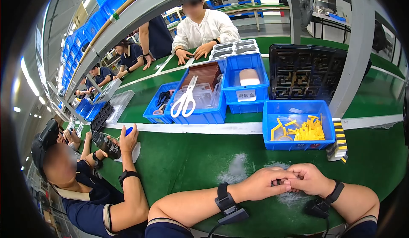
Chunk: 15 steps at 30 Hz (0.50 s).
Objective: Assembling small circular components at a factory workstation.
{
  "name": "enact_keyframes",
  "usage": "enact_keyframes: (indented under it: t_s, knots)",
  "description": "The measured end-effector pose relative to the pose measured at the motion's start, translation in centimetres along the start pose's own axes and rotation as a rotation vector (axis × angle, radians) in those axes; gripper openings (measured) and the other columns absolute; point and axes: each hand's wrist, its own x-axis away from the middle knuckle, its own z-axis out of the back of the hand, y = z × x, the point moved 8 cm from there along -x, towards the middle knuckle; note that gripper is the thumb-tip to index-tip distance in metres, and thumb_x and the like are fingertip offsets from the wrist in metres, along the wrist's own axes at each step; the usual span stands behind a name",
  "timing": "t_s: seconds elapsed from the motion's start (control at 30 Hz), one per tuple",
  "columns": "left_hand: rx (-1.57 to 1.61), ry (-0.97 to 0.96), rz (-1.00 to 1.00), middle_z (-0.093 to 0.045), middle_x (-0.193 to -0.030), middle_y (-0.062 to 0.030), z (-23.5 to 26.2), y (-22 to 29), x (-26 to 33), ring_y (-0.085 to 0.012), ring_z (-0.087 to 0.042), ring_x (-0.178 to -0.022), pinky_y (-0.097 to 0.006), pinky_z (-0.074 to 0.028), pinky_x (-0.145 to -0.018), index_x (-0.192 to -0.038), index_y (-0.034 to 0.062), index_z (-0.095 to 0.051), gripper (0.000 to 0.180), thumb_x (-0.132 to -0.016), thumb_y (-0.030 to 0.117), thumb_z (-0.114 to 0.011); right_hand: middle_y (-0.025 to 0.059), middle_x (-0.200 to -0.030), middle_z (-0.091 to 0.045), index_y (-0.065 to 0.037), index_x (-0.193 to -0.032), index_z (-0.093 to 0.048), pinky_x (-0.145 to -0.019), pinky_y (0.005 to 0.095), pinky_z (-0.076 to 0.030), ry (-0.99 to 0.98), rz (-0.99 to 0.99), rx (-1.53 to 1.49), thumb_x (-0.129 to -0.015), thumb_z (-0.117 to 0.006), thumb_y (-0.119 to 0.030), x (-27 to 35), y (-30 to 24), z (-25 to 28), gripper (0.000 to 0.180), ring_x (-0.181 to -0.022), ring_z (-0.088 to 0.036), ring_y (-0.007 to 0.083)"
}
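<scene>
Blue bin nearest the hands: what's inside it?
Inside the blue bin lies a loose heap of yellow strips, with a pale piece near the back wall. Whatever is beneath the heap is covered and can't be seen.

From where I stand, I can make out just a sliver of a small dark piece (278, 181), tucked between the fingers where the left hand (262, 182) and right hand (310, 179) meet. The hands cover nearly all of it, so I can't tell its full shape, its tilt or its finish. It's held over the green counter (191, 152), right by a patch of whitish dust (294, 198).
</scene>
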Motion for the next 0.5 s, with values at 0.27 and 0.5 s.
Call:
enact_keyframes:
  t_s: [0.27, 0.5]
  knots:
    - [0.009, 0.017, -0.007, -0.058, -0.091, -0.0071, -0.01, -0.16, 0.16, -0.0169, -0.055, -0.077, -0.027, -0.045, -0.064, -0.109, 0.0078, -0.055, 0.031, -0.079, 0.015, -0.061, 0.0024, -0.078, -0.058, 0.001, -0.091, -0.054, -0.058, 0.0186, -0.045, 0.006, 0.004, 0.039, -0.084, -0.054, -0.009, 0.00, -0.09, 0.05, 0.013, -0.067, -0.054, 0.0052]
    - [0.015, 0.029, -0.011, -0.058, -0.091, -0.0068, -0.04, -0.24, 0.24, -0.0170, -0.055, -0.077, -0.027, -0.045, -0.064, -0.109, 0.0085, -0.056, 0.031, -0.079, 0.015, -0.061, 0.0021, -0.077, -0.059, 0.001, -0.091, -0.054, -0.057, 0.0182, -0.044, 0.016, 0.016, 0.044, -0.083, -0.055, -0.008, -0.02, -0.10, 0.05, 0.012, -0.066, -0.053, 0.0044]
